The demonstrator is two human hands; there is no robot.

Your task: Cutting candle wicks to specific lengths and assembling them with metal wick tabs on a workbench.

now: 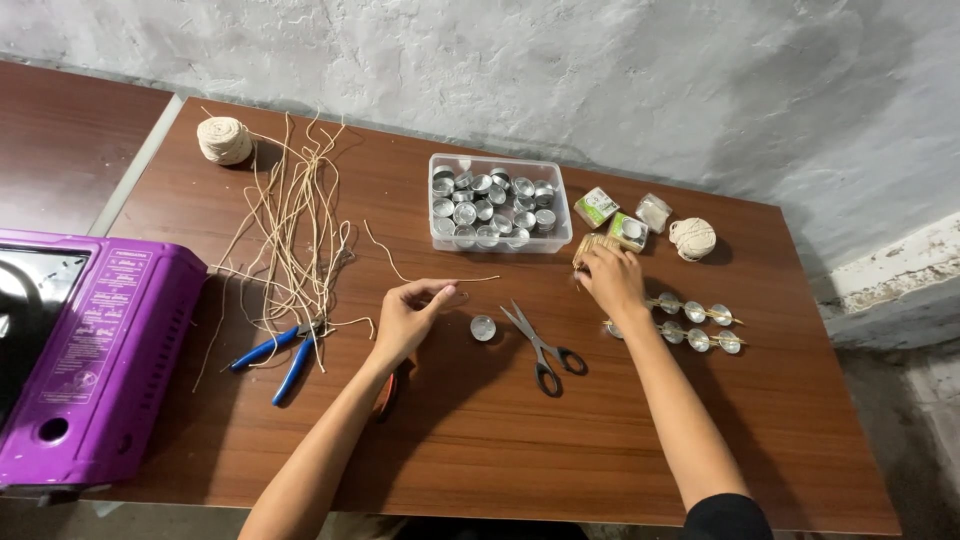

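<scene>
Landmark: scissors (543, 350), lying on the table (480, 440) near its middle.

- Just left of scissors: single metal cup (483, 327).
- Behind scissors: tub (498, 205) with many metal cups in it.
- Right of scissors: two sticks (690, 322), cups strung along each.
- Behind and right: bundle of short sticks (592, 247) under the right hand (612, 280); small packets (612, 218) behind that; ball of twine (692, 238) furthest right.
- Left of scissors: left hand (408, 318); then pliers (280, 352); loose cut strands (295, 225) behind pliers.
- Far behind-left: second twine ball (224, 139).
- Far left, at table edge: stove (85, 360).
</scene>
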